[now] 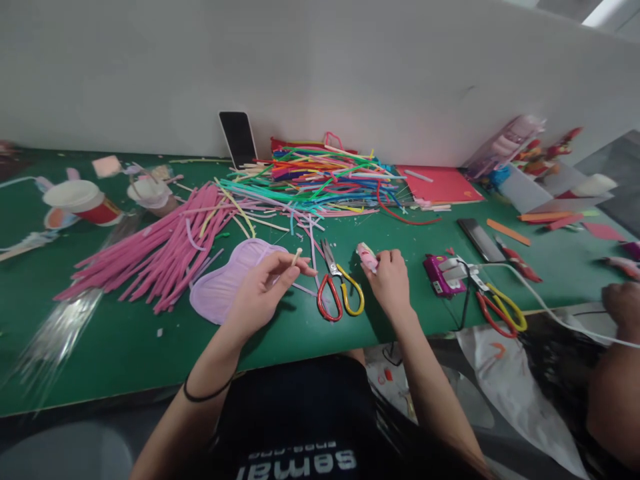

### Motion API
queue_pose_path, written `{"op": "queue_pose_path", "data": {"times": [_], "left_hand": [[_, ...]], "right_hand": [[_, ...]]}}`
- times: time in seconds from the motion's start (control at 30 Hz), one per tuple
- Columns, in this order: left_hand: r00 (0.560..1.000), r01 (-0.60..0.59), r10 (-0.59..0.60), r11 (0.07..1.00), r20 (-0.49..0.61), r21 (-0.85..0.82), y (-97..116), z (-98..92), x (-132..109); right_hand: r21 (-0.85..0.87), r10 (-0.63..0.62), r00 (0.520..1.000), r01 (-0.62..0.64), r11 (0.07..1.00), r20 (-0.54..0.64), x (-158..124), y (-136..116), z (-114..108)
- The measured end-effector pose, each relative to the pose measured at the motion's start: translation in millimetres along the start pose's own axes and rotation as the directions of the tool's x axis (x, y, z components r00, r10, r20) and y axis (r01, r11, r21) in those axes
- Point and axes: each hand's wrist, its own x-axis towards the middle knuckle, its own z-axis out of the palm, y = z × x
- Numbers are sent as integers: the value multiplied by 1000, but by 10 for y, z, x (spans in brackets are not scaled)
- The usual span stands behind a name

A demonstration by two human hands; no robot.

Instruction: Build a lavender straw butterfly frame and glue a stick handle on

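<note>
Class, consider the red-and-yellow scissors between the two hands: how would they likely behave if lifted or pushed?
Lying flat, the scissors would probably slide rather than roll. Their metal blades look rigid, so should hardly bend. The loops stand apart, so lifting one might swing the other.

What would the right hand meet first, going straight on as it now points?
The right hand would probably first meet the heap of long, thin, multicoloured strips, though depth is unclear.

Tilted cream stick (297, 255), pink-and-white roll (367, 256)
</note>
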Motion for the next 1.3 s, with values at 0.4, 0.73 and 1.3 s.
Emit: {"op": "queue_pose_path", "data": {"times": [0.4,0.73,1.3], "left_hand": [[940,294,-335,713,58,-637,-13,168,61],[985,161,-165,984,-42,-81,-115,-39,80],[880,167,-469,450,74,877,-240,-1036,868]], "right_hand": [[429,-313,870,466,773,-381,-413,-568,-497],[486,-164,655,683,546,-737,-336,-795,-378],[985,463,871,167,37,-165,-138,-725,-543]]}}
